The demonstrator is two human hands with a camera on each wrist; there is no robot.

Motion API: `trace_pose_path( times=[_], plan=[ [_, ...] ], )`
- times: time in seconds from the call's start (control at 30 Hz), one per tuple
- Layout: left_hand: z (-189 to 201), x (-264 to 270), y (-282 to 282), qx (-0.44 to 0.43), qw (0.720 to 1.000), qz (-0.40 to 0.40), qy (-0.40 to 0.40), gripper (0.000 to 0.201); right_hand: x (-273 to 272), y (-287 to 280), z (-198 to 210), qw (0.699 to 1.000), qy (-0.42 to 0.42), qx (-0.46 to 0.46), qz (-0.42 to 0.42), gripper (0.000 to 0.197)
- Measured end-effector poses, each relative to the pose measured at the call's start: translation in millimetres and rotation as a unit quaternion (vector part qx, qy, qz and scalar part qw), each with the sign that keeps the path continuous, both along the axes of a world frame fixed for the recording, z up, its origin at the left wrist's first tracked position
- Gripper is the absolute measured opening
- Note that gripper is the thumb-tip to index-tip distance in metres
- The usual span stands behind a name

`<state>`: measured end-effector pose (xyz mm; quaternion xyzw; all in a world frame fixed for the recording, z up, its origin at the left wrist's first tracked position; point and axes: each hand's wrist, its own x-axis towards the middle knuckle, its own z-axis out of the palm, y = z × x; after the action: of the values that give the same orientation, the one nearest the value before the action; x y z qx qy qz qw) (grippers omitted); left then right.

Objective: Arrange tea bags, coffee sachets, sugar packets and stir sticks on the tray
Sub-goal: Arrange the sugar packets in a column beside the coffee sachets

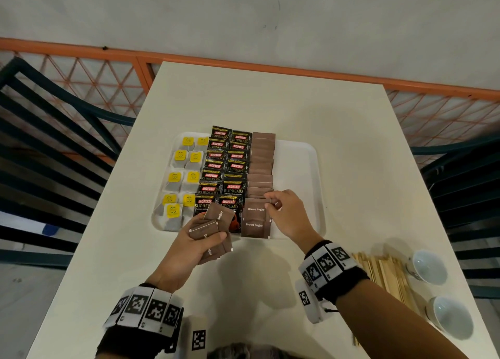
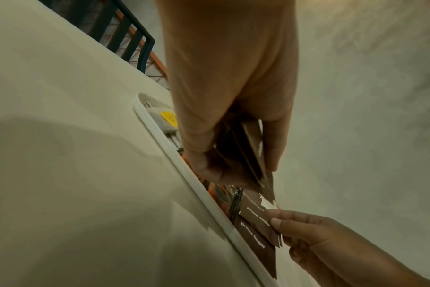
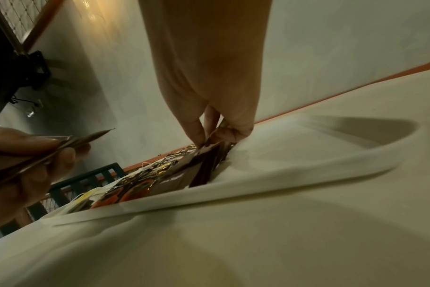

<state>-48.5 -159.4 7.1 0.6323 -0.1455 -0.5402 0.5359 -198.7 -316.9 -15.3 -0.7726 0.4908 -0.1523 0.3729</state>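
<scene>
A white tray (image 1: 305,169) holds tea bags with yellow tags (image 1: 180,176) on its left and black coffee sachets (image 1: 226,169) in the middle. Brown sugar packets (image 1: 262,161) run in an overlapping column to their right. My left hand (image 1: 213,230) grips a fanned stack of sugar packets (image 1: 207,230) over the tray's near edge. My right hand (image 1: 270,200) pinches the right edge of a brown sugar packet (image 1: 255,210) near the front of the column. In the left wrist view my right hand's fingertips (image 2: 276,223) clamp that packet (image 2: 254,215). Wooden stir sticks (image 1: 384,274) lie on the table right of the tray.
Two white cups (image 1: 428,266) (image 1: 450,316) stand on the table's right side beside the stir sticks. The tray's right third (image 1: 297,196) is bare. Dark slatted chairs (image 1: 54,131) flank the table, and an orange mesh fence (image 1: 113,82) runs behind it.
</scene>
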Motion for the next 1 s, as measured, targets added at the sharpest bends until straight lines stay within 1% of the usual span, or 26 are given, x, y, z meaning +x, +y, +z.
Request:
trace_pose_path(
  times=[0.13,0.2,0.27,0.37,0.5,0.57,0.63,0.7,0.77,0.83,0.9,0.93,1.0],
  plan=[
    [2.0,-2.0,-3.5,-0.002,1.000,-0.005,0.000,0.032,0.7,3.1,4.5,1.000,0.006,-0.021,-0.013,0.027],
    [2.4,-2.9,-5.7,-0.001,1.000,-0.012,0.001,0.035,2.2,8.8,14.3,0.999,-0.018,-0.029,-0.008,0.024],
    [1.7,-3.9,-9.0,-0.002,1.000,-0.016,0.000,0.040,4.6,16.4,27.6,0.999,-0.036,0.017,0.032,0.023],
    [1.8,-6.2,-14.8,-0.011,1.000,-0.015,-0.002,0.042,9.7,26.1,38.3,0.985,-0.066,0.126,0.093,0.022],
    [3.3,-9.5,-18.5,-0.024,0.999,-0.041,-0.014,0.027,14.1,26.7,38.9,0.979,-0.104,0.161,0.073,0.006],
    [3.8,-9.1,-18.9,-0.026,0.999,-0.043,-0.018,0.025,12.9,24.3,39.8,0.973,-0.123,0.186,0.067,0.004],
    [4.6,-7.9,-18.8,-0.024,0.999,-0.040,-0.017,0.023,11.5,22.2,40.3,0.960,-0.148,0.230,0.058,0.004],
    [3.8,-6.2,-18.3,-0.019,0.999,-0.028,-0.012,0.027,9.3,18.9,39.4,0.945,-0.182,0.267,0.040,0.005],
    [2.2,-3.5,-17.3,-0.014,1.000,-0.009,-0.010,0.032,7.1,13.0,38.6,0.929,-0.223,0.296,-0.001,0.006],
    [1.2,-1.2,-16.2,-0.013,1.000,-0.003,-0.009,0.033,4.8,4.8,37.3,0.908,-0.261,0.321,-0.069,0.010],
    [-0.3,1.2,-15.4,-0.012,1.000,0.018,-0.002,0.033,3.6,-2.5,36.2,0.890,-0.274,0.338,-0.136,0.008],
    [-1.3,2.1,-15.5,-0.013,0.999,0.030,0.001,0.033,3.6,-5.1,34.6,0.890,-0.262,0.336,-0.159,0.007],
    [-2.3,2.9,-16.2,-0.017,0.999,0.048,0.002,0.034,4.5,-7.5,30.0,0.905,-0.217,0.319,-0.180,0.007]
  ],
)
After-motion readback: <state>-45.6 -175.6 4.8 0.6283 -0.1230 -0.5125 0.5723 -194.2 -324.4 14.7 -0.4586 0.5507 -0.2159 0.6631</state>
